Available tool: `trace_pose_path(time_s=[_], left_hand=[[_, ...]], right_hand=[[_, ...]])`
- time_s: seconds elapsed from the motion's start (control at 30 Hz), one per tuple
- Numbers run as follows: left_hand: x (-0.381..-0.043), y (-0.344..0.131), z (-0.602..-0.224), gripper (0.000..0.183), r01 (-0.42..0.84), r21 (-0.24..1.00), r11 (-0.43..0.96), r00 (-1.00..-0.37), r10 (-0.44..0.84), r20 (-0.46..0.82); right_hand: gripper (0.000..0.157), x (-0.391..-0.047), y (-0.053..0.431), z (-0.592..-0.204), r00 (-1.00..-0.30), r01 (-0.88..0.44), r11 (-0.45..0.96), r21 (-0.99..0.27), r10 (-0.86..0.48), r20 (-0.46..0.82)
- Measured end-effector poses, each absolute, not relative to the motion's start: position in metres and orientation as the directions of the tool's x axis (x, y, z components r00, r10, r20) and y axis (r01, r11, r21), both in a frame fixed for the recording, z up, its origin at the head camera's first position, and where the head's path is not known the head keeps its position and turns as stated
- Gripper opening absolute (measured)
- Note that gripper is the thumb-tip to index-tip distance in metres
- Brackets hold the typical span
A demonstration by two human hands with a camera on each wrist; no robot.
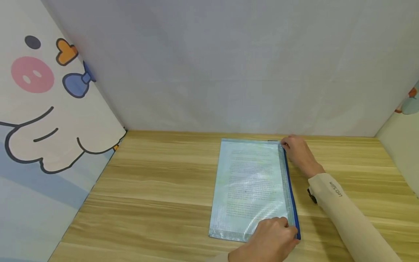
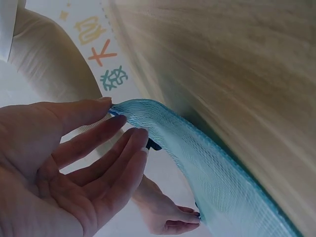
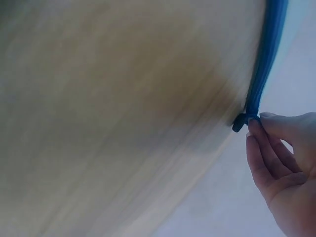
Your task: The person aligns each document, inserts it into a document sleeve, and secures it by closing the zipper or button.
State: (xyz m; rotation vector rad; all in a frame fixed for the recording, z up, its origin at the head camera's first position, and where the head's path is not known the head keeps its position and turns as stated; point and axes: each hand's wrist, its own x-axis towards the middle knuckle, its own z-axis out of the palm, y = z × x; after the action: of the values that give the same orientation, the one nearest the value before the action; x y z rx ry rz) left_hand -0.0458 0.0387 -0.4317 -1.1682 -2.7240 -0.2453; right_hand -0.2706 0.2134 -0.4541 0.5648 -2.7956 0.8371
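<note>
A translucent light-blue mesh zip pouch [image 1: 217,203] lies flat with a printed sheet [image 1: 250,182] showing through it. Along its right edge runs a dark blue zip [image 1: 295,207]. At the near right corner my left hand [image 1: 271,236] pinches the pouch; the left wrist view shows thumb and index fingertip on the mesh corner [image 2: 143,108], the other fingers loosely bent. My right hand [image 1: 301,154] is at the far right corner. There, in the right wrist view, thumb and fingertips pinch the zip's end beside a small dark blue tab [image 3: 238,122].
The pouch is on a wood-grain table [image 1: 157,189]. A pale cloth wall [image 1: 229,72] rises behind the table's far edge. A panel with cartoon drawings [image 1: 39,120] stands on the left, and another pale panel [image 1: 402,145] borders the right side.
</note>
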Motion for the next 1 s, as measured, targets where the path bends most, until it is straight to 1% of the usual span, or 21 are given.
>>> trace_pose_path(time_s=[0.17, 0.33, 0.53, 0.7, 0.83, 1.0], left_hand=[[-0.046, 0.046, -0.432, 0.015, 0.694, 0.064, 0.717, -0.718, 0.682, 0.141], [-0.046, 0.050, -0.436, 0.018, 0.657, 0.057, 0.751, -0.753, 0.653, 0.076], [-0.045, 0.050, -0.441, 0.015, 0.636, 0.063, 0.769, -0.772, 0.635, 0.031], [-0.046, 0.050, -0.442, 0.019, 0.614, 0.061, 0.787, -0.788, 0.615, 0.001], [-0.046, 0.048, -0.441, 0.018, 0.611, 0.070, 0.788, -0.791, 0.612, 0.015], [-0.048, 0.040, -0.440, 0.013, 0.623, 0.060, 0.780, -0.778, 0.610, 0.152]], right_hand=[[0.016, -0.270, 0.212, -0.453, -0.916, -0.399, 0.775, -0.491, -0.315, 0.246], [0.011, -0.270, 0.211, -0.455, -0.904, -0.426, 0.784, -0.451, -0.343, 0.257], [0.009, -0.269, 0.210, -0.456, -0.900, -0.434, 0.791, -0.430, -0.357, 0.251], [0.010, -0.268, 0.210, -0.455, -0.901, -0.433, 0.795, -0.425, -0.359, 0.244], [0.011, -0.266, 0.210, -0.454, -0.902, -0.430, 0.796, -0.427, -0.357, 0.242], [0.011, -0.263, 0.212, -0.454, -0.894, -0.445, 0.790, -0.421, -0.361, 0.267]])
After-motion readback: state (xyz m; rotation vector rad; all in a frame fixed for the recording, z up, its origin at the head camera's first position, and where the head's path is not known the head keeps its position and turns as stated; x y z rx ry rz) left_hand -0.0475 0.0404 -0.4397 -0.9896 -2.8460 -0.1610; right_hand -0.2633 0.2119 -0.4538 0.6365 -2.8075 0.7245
